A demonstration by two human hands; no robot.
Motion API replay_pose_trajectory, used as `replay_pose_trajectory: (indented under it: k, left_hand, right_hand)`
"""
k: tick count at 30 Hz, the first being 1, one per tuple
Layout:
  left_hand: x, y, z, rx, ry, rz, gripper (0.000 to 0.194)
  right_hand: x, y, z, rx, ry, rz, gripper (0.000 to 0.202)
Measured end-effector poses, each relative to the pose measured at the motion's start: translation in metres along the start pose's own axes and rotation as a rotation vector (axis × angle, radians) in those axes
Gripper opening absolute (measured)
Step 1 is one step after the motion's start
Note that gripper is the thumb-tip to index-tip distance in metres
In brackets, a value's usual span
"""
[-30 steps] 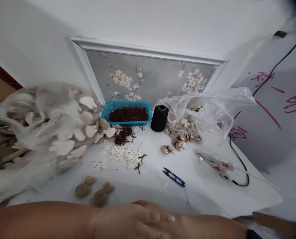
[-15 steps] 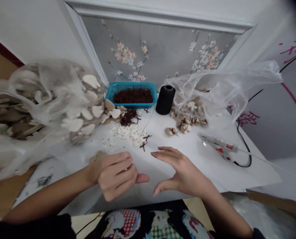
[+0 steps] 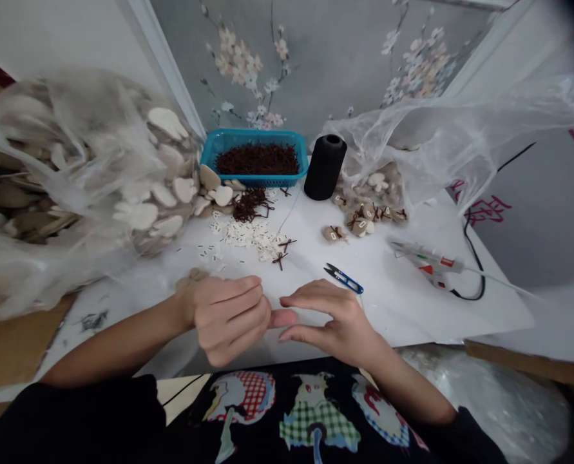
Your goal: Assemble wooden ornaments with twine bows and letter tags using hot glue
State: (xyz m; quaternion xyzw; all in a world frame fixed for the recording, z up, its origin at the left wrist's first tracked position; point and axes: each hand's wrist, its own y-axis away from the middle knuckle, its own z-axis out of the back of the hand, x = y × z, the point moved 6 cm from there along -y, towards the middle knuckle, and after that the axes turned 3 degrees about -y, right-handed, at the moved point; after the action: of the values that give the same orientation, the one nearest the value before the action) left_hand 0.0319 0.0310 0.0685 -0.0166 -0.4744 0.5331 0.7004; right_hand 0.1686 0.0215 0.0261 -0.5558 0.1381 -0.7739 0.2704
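Note:
My left hand [image 3: 233, 317] is closed above the near part of the white table, knuckles up, with its thumb stretched to the right. Whatever its curled fingers may hold is hidden. My right hand [image 3: 328, 316] faces it, open; the tips of its thumb and fingers are apart, above and below my left thumb. Nothing shows in that gap except the left thumb. Just beyond the right hand lie blue thread snips [image 3: 344, 278]. Two small brown bows [image 3: 280, 259] rest past the hands, beside a heap of small white tags [image 3: 248, 238].
A blue basket [image 3: 204, 158] of brown bows stands at the back, beside a black thread cone [image 3: 324, 169]. Plastic bags with beige felt-like pieces [image 3: 139, 216] fill the left. Pieces with bows [image 3: 335, 233] lie right of centre, and a glue gun [image 3: 436, 263] lies farther right.
My right hand has moved left and its gap has narrowed around my left thumb. The snips, hidden before, now show. The whole view has tilted down, and my left hand stays closed.

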Motion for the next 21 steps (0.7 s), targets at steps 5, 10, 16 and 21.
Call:
replay_pose_trajectory:
  k: [5, 10, 16, 21]
  left_hand:
    - [-0.001, -0.003, 0.002, 0.042, 0.003, 0.019, 0.026]
    - [-0.002, -0.005, 0.005, 0.067, -0.001, 0.070, 0.026]
    - [-0.006, -0.008, 0.008, 0.046, 0.005, 0.027, 0.028]
    - [-0.009, -0.008, 0.008, 0.013, 0.021, 0.033, 0.029]
  right_hand:
    - [0.007, -0.005, -0.001, -0.035, -0.023, 0.045, 0.021]
    - [0.015, -0.007, -0.003, 0.005, -0.041, 0.030, 0.015]
    - [0.021, -0.005, -0.004, 0.036, -0.025, 0.038, 0.012]
    - [0.027, -0.004, -0.006, 0.060, -0.001, 0.066, 0.007]
